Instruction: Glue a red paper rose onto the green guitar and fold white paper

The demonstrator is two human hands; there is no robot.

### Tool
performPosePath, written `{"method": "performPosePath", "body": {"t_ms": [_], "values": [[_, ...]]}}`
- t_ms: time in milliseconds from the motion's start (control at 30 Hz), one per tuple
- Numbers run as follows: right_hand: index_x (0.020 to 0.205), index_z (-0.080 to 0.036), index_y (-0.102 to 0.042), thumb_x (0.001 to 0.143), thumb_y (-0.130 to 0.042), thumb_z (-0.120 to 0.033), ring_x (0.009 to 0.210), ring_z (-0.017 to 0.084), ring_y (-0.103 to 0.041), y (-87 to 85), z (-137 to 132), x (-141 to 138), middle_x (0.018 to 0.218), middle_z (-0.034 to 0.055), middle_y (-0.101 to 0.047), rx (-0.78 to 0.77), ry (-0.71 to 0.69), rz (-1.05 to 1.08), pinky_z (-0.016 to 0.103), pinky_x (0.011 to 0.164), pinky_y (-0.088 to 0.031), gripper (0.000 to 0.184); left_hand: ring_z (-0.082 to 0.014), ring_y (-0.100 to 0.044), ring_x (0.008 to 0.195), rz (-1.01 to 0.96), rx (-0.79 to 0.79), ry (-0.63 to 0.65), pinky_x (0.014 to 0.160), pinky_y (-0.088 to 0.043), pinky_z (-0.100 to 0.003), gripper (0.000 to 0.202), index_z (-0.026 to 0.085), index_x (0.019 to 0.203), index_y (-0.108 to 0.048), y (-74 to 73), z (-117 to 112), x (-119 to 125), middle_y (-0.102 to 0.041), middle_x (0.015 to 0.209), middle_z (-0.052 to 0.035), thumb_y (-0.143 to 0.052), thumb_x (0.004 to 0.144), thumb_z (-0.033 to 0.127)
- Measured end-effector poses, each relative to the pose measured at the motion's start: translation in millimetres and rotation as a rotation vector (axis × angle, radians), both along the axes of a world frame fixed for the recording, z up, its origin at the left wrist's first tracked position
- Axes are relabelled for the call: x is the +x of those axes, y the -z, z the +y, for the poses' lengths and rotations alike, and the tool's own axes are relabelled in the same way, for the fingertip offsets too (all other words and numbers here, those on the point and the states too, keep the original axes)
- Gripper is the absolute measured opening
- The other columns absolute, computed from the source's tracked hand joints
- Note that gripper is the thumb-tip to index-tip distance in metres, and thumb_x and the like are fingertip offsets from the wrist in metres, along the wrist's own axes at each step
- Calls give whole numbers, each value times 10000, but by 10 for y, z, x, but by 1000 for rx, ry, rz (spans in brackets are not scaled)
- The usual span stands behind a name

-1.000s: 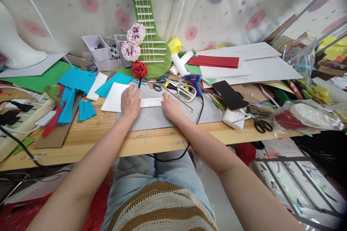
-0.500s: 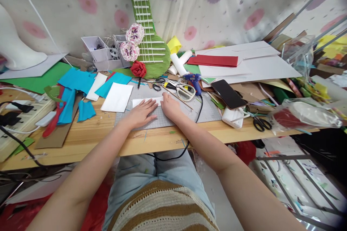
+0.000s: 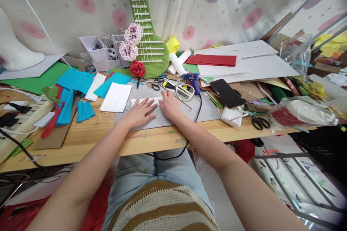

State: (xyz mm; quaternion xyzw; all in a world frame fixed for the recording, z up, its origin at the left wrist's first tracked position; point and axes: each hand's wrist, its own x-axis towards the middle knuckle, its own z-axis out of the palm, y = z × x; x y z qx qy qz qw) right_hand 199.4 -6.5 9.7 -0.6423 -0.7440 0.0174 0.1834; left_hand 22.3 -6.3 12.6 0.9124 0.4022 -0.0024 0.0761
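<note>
White paper strip point(image 3: 141, 100) on far half of grey cutting mat point(image 3: 208, 112). Left hand point(image 3: 139, 112) flat on it, fingers splayed. Right hand point(image 3: 169, 105) loosely bent, pressing right end, grasping nothing. Judgement: even palm pressure and strip edge parallel to mat grid prevent skew.

You have two hands in view: left hand point(image 3: 141, 111), right hand point(image 3: 169, 104). Scissors, three: white pair point(image 3: 184, 93), small black pair point(image 3: 156, 86), large black pair point(image 3: 258, 122). Pink flowers point(image 3: 133, 33), two. Phone point(image 3: 224, 93), one. Glue gun point(image 3: 193, 79), one.

Green guitar model point(image 3: 151, 54) against wall; scissors point(image 3: 183, 91) beside glue gun point(image 3: 193, 81); phone point(image 3: 224, 93) nearby.
</note>
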Motion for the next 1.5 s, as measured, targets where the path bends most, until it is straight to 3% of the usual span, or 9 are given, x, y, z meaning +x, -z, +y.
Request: {"method": "performPosePath", "body": {"t_ms": [100, 233, 400, 700, 833, 967, 1133, 1333, 1500], "values": [[1258, -115, -475, 865, -476, -245, 1152, 282, -431, 34, 15, -12, 1230, 179, -485, 130, -110, 31, 413, 969, -374, 413, -252, -149, 1428, -9, -14, -10, 1133, -75, -549, 555, 254, 1436, -322, -4, 7, 5, -255, 1529, -46, -239, 941, 491], [1304, -130, -477, 870, -410, -164, 1252, 281, -350, 108, 63, -37, 1310, 166, -461, 135, -190, 17, 437, 1048, -286, 441, -252, -154, 1427, -20, -42, -19, 1129, -77, -559, 523, 276, 1428, -335, -6, 22, 16, -251, 1531, -34, -240, 947, 459], [1342, -146, -459, 873, -376, -130, 1351, 291, -240, 159, 88, 5, 1375, 151, -428, 112, -179, -9, 473, 1092, -208, 477, -244, -137, 1431, -20, -35, -14, 1137, -67, -535, 549, 269, 1441, -308, 13, 29, -18, -243, 1532, -40, -232, 943, 486], [1395, -162, -399, 892, -318, -102, 1408, 299, -135, 132, 57, 155, 1450, 152, -340, -9, -146, -39, 500, 1113, -178, 513, -224, -117, 1432, 15, -42, -89, 1152, -139, -428, 593, 227, 1450, -297, -17, -18, -365, -147, 1550, -84, -255, 931, 513], [1393, -166, -406, 871, -313, -61, 1412, 300, -122, 109, 47, 188, 1459, 147, -329, -29, -145, -44, 494, 1115, -184, 541, -245, -120, 1430, 80, -64, -101, 1152, -92, -457, 601, 227, 1452, -289, -68, -6, -366, -148, 1547, -106, -257, 928, 521], [1367, -149, -441, 844, -318, -31, 1390, 289, -177, 91, 44, 231, 1427, 146, -379, -10, -126, -35, 468, 1100, -235, 550, -312, -89, 1427, 110, -76, -135, 1132, -61, -531, 642, 297, 1451, -269, -72, 13, -356, -135, 1552, -77, -322, 885, 594], [1308, -113, -491, 850, -310, -45, 1205, 265, -417, 114, 117, 263, 1281, 163, -527, 56, -111, 81, 431, 1039, -321, 497, -340, -70, 1424, 80, -86, -162, 1123, -76, -550, 657, 334, 1441, -277, -47, 12, -374, -136, 1555, -55, -369, 857, 619], [1260, -75, -458, 858, -395, -138, 994, 201, -571, 103, 259, 199, 1140, 164, -596, -69, -10, 356, 343, 913, -430, 411, -318, -23, 1430, 14, -83, -153, 1124, -73, -549, 647, 298, 1421, -352, -74, 9, -352, -110, 1561, -83, -380, 853, 607], [1234, -118, -444, 769, -513, -163, 802, 144, -599, 88, 334, 223, 1136, 130, -573, -170, 30, 634, 334, 814, -476, 473, -279, -36, 1439, -243, -51, -218, 1137, -72, -528, 704, 213, 1469, -244, -189, 68, -322, -86, 1565, -107, -344, 872, 574]]}}
